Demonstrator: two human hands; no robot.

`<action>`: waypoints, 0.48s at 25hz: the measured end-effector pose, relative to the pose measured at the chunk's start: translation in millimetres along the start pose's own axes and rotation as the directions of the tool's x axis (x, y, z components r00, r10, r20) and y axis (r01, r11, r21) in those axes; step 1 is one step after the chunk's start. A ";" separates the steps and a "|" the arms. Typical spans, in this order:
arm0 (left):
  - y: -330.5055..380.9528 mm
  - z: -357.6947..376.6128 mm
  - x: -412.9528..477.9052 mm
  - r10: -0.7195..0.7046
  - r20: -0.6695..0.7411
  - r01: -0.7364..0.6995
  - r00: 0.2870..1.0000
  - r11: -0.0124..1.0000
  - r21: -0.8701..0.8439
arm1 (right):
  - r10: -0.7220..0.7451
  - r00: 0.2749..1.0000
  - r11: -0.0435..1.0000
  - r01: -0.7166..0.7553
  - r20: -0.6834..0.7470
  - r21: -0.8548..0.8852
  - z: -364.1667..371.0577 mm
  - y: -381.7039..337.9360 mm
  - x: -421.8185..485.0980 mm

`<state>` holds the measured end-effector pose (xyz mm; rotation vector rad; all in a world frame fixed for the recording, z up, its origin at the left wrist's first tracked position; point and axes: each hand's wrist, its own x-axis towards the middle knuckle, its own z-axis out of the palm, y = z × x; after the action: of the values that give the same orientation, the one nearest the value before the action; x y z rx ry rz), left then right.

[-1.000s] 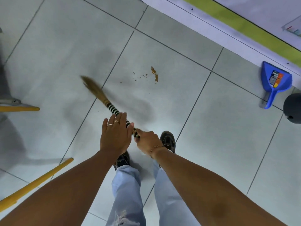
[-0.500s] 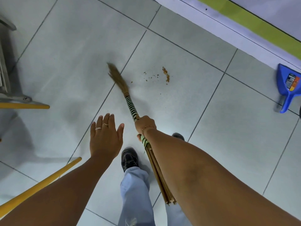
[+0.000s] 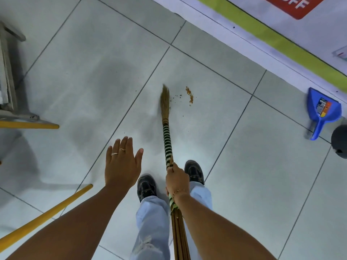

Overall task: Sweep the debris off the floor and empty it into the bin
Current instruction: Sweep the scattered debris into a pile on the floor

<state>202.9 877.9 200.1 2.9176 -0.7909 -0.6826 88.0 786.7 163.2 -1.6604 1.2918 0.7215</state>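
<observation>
Two hands in frame, lower centre. Right hand (image 3: pixel 176 180) is clenched around the broom (image 3: pixel 167 139), fingers wrapped tight on the shaft just below the green-and-white striped binding; bracelet on the wrist. The loose stick ends of the broom run back under the right forearm toward the bottom edge. Broom bristles point up the frame, tip at centre, blurred, just left of the debris (image 3: pixel 189 95). Debris is a small orange-brown crumb streak with a few scattered specks between it and the bristles, on the grey floor tile (image 3: pixel 216 147), centre of frame. Cannot tell whether the bristles touch the floor.

Left hand (image 3: pixel 122 166) is released, flat, fingers straight and close together, thumb spread out to the right; holds nothing, touches nothing, two rings visible. It hovers left of the broom shaft, apart from it.

Blue dustpan (image 3: pixel 323 111) lies at right edge, well apart from the debris, handle pointing down the frame. Dark round object (image 3: pixel 340 141) just right of the dustpan handle, cut off by the frame edge. Yellow pole (image 3: pixel 45 216) at lower left. Two dark shoes (image 3: pixel 146 185) below the hands.
</observation>
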 end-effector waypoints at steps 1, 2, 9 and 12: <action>0.8 -4.5 2.8 -0.013 0.000 0.013 1.000 1.000 -0.015 | -0.018 1.000 0.998 0.019 -0.015 0.063 -3.0 0.4 -10.5; 1.1 -10.9 7.5 -0.030 -0.017 0.030 0.999 0.999 -0.027 | -0.053 0.998 0.995 0.055 -0.024 0.087 -9.5 -4.0 -20.5; -24.6 -38.0 50.5 -0.083 -0.019 0.080 0.996 0.987 -0.140 | -0.085 0.982 0.992 0.099 0.166 -0.079 4.3 -111.7 4.4; -67.9 -41.1 67.5 -0.013 0.006 0.013 1.000 0.996 -0.090 | 0.098 0.976 0.992 -0.113 0.196 0.063 34.5 -180.6 37.3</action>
<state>304.5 900.9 199.6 2.8435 -0.7220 -0.7081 273.7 812.9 168.6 -1.4337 1.2591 0.8662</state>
